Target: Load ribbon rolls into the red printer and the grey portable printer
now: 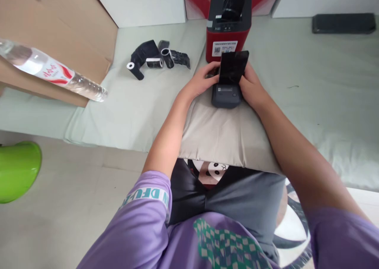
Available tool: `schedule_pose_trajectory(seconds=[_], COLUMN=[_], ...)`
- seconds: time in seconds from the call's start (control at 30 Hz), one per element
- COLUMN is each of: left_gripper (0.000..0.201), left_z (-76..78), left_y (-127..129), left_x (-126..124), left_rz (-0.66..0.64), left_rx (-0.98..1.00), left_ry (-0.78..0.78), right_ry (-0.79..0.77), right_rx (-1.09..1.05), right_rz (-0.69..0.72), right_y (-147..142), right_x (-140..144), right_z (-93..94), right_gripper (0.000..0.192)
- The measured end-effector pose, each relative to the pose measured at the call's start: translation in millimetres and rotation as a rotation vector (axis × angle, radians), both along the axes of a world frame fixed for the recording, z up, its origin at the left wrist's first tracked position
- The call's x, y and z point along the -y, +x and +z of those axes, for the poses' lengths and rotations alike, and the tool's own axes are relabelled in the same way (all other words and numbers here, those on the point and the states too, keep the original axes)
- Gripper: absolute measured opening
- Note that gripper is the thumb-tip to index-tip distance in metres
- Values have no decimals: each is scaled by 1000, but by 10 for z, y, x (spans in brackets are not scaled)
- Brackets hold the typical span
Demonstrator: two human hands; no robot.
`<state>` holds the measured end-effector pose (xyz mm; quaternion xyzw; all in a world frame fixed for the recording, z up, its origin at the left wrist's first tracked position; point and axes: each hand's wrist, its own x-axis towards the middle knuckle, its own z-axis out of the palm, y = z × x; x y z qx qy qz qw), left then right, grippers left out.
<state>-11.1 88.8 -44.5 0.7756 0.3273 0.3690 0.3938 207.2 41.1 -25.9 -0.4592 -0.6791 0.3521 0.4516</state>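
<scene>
Pale green cloth (pixel 142 115), lightly creased, covers the broad surface before us, as seen in the head view; white panels and a red-and-white backing close it off at the far side. We note a compact dark grey printer (pixel 226 97) near the front edge, at the centre, with a glossy black strip (pixel 233 68) rising from it. Our left hand (pixel 204 77) lies along its left side, the thumb parted from the fingers beside a small dark item; the fingertips pass behind the strip, and we cannot make out what they pinch. Our right hand (pixel 251 87) rests against the opposite side, its fingertips likewise hidden, so whether they press together is unclear. Just beyond stands a red-and-black printer (pixel 242 44) bearing a white QR-code sticker (pixel 225 47), with another black strip (pixel 235 2) upright in its top. To the left we find partly unwound black rolls (pixel 154 62), then a clear plastic bottle (pixel 53 70) with a red-and-white label, lying aslant before a cardboard box (pixel 74 20). At far right lies a slim black case (pixel 343 23); at lower left, a bright green curved object (pixel 19 172).
</scene>
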Motion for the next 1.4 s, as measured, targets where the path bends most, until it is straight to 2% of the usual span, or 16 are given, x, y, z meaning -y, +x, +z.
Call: schedule_pose_trajectory(seconds=[0.07,0.17,0.43,0.6,0.7,0.9,1.0,1.13,1.2,1.3,1.4], left_gripper=[59,60,54,50,53,53,51,44,43,46,49], left_z=[-2,21,105,35,-14,-22,-31,-53,-61,-70,-74], left_y=[6,18,59,74,75,106,133,150,145,131,127], left_x=[0,15,109,56,26,44,47,31,25,21,24], left_rz=[21,27,29,122,161,206,227,236,236,239,240], left_rx=[21,32,75,94,98,78,82,99,97,100,174], left_ry=[-2,-17,-111,-120,-100,-77,-63,-50,-46,-38,-65], right_ry=[19,0,-6,48,90,60,14,-73,-107,-92,-71], right_rx=[14,47,-25,-69,-22,2,-2,37,56,109,217], right_rz=[30,-6,-32,-139,-234,-364,-369,-288,-309,-415,-495], right_y=[-21,-34,-13,18,16,-137,-229,-358,-436,-545,-593], right_x=[17,35,73,52,74,379,637,884,912,863,801], right_z=[36,57,8,-27,-63,-103,-71,33,75,92,81], right_gripper=[42,43,45,43,39,36,45,70,88,117,121])
